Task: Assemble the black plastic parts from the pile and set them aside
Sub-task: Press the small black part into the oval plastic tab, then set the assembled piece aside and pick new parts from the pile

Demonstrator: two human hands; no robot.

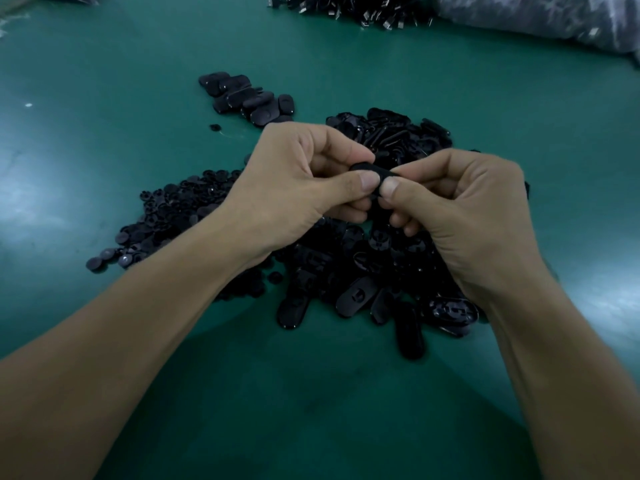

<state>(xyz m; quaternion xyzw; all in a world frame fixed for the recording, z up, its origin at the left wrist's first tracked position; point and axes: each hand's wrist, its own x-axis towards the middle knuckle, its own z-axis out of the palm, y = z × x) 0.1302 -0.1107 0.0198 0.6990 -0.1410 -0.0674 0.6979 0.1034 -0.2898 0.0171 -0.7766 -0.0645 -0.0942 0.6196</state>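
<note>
1. Left hand [298, 178]: raised above the table, fingers curled in. The thumb and forefinger pinch the left end of a black plastic part [375, 169].
2. Right hand [460, 209]: raised at the same level, fingers curled in. The thumb and forefinger pinch the right end of the same part. The two thumb tips sit just beside each other on its near face.
3. Black plastic part: held between both hands at the centre of the scene, above the piles and clear of the table. Only its rounded upper edge shows; the rest is hidden by the fingers. Whether it is one piece or two joined cannot be told.
4. Pile of oval parts [346, 271]: lies on the green table [104, 98] directly under and nearer than the hands, spreading toward the right wrist. Several pieces show a slotted hole.
5. Pile of small round parts [173, 213]: lies to the left, partly under the left forearm, touching the oval pile.
6. Heap of dark parts [398, 129]: lies just beyond the hands, to the right of centre.
7. Separate group of oval pieces [246, 98]: lies farther off, left of centre, apart from the other piles. One small loose piece [215, 127] sits just nearer than it.
8. Far edge: a heap of small parts with metal ends [353, 8], and a clear plastic bag [554, 19] at far right.
</note>
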